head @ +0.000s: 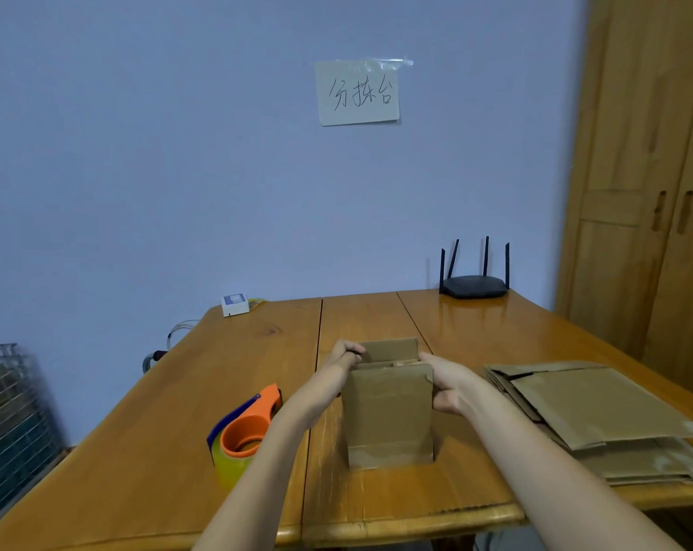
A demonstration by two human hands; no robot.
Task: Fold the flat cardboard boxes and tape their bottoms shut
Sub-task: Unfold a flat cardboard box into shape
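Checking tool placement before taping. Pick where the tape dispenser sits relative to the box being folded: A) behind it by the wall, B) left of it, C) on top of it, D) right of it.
B: the orange tape dispenser rests on the table left of the upright box.

A brown cardboard box (388,415) stands upright near the front edge of the wooden tabletop (257,351), its upper flaps partly folded inward and its far flap raised. A stack of flat cardboard boxes (599,415) lies to its right. An orange tape dispenser (245,427) with a yellowish roll sits to its left.
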